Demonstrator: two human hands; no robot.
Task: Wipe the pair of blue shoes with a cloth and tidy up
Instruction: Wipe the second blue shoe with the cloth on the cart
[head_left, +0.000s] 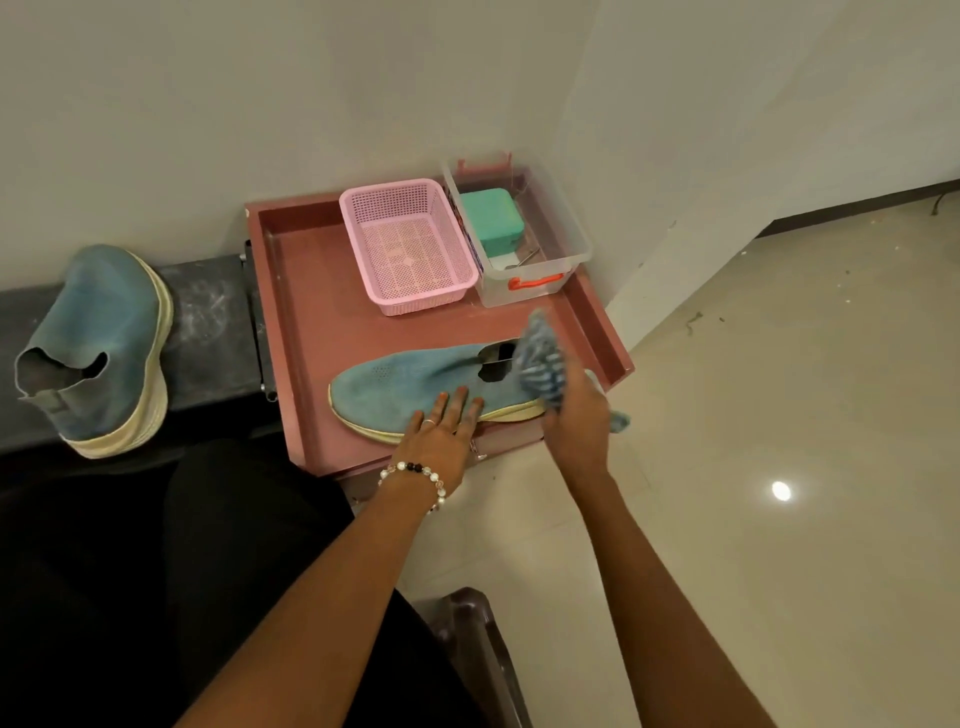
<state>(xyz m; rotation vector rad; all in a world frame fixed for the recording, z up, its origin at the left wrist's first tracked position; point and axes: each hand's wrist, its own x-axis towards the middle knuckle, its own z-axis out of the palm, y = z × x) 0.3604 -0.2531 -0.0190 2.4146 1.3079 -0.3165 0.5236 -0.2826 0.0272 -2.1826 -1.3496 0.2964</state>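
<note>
- The wiping looked partly done, as a judgement: one blue shoe lay on its side in the pink tray, toe to the left and opening to the right, under both hands.
- The other blue shoe stood apart on the dark worktop to the left of the tray, sole toward the tray, with no hand near it. Whether it had been cleaned could not be told.
- Tidying seemed not begun: the pink basket at the back of the tray held nothing visible, and the clear box beside it held a teal block.
- The left hand lay flat on the near side of the tray shoe, fingers straight and spread over the upper and the pale sole edge, pressing it steady rather than clasping it.
- The right hand had its grip curled round a blue striped cloth, bunched above the fist with a tail hanging out below near the tray's front right corner.
- The cloth hovered at the heel end of that shoe; it was blurred, so contact with the fabric could not be confirmed.
- Still to do, by my reckoning: finish this shoe, see to the other if needed, then put the cloth away and set the pair together.
</note>
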